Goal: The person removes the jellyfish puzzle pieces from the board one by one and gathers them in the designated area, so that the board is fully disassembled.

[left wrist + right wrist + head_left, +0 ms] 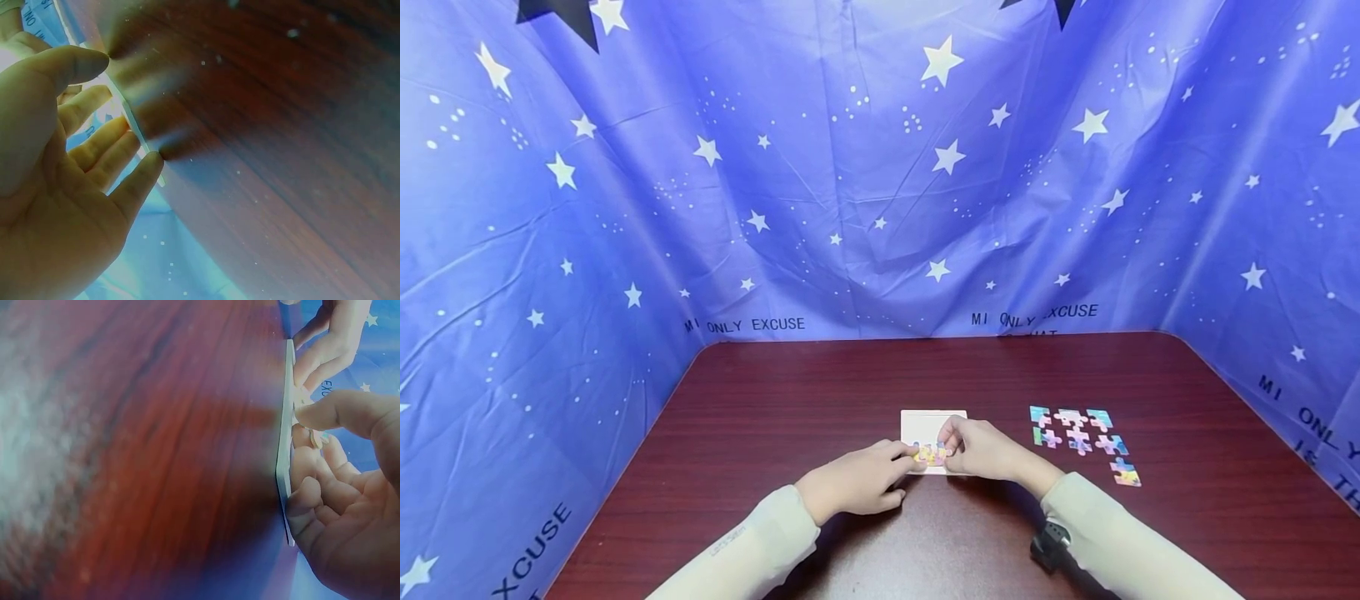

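A white puzzle board (917, 423) lies on the table with several joined, brightly coloured jigsaw pieces (929, 454) along its near side. My left hand (859, 477) reaches in from the left, its fairly straight fingertips resting on the pieces and the board's left edge. From the right, my right hand (987, 448) pinches a jigsaw piece (317, 439) between thumb and curled fingers, low over the board at the right end of the row. Those fingers hide most of this piece. In the left wrist view, the left hand's fingers (100, 156) are spread along the board's edge.
Several loose jigsaw pieces (1077, 437) lie in rough rows to the right of the board, one (1125, 472) nearer the front. The dark red wooden table (790, 383) is bordered by a blue star-printed curtain (880, 167). A black band (1051, 546) circles the right sleeve.
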Tool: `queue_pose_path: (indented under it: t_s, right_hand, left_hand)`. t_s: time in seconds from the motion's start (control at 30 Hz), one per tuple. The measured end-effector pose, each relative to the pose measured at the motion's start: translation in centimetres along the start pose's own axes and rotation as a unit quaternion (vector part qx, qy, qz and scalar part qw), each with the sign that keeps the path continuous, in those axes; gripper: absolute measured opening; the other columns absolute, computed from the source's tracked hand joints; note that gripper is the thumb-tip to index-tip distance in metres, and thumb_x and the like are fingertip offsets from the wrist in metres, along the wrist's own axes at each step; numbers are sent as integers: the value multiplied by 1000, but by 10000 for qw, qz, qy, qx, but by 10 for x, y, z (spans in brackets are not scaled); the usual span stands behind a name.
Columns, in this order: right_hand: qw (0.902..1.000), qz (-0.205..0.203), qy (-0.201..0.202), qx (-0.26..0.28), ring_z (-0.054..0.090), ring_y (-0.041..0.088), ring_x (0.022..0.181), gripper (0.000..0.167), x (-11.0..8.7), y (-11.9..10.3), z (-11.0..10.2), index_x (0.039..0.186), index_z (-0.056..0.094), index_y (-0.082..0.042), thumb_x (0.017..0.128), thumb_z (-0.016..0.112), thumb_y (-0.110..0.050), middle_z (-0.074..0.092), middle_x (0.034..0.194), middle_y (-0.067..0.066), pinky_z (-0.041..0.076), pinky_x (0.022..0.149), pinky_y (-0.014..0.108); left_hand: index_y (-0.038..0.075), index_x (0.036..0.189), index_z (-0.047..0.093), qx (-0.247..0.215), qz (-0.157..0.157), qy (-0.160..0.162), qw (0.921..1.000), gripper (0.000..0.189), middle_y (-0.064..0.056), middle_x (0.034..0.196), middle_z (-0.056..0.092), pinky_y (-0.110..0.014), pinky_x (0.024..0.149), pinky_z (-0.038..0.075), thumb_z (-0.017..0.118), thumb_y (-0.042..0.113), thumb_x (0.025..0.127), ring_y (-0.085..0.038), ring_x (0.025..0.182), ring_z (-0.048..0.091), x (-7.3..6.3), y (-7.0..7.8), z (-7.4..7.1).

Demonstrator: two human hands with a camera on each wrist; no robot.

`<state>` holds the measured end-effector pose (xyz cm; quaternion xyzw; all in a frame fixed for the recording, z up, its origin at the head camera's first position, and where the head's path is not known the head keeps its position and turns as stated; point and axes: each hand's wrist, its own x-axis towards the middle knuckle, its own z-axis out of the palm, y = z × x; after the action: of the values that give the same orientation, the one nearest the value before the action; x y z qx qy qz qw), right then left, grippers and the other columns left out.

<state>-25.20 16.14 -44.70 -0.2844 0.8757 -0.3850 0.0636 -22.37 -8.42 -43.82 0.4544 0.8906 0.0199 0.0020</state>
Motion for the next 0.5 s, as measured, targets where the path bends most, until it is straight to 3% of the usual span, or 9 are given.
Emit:
queue_pose_path:
  t_s: [0.27, 0.5]
  right_hand:
    - [9997, 73, -19, 229, 55, 7, 68, 24, -1, 5, -3, 100, 57, -5, 82, 75, -4, 62, 79, -4, 46, 61, 23]
    - [9990, 206, -81, 398, 57, 9, 61, 29, -7, 12, -12, 104, 58, -2, 84, 77, -10, 64, 78, -3, 46, 55, 23]
  left_hand:
    - [16, 132, 61, -2, -74, -13, 10000, 41, -2, 143, 52, -25, 104, 43, 67, 21, 92, -15, 129, 49, 1, 0, 1]
    - [17, 134, 61, -6, -13, -4, 10000, 42, -3, 143, 52, -25, 103, 42, 68, 21, 92, -15, 128, 50, 2, 0, 1]
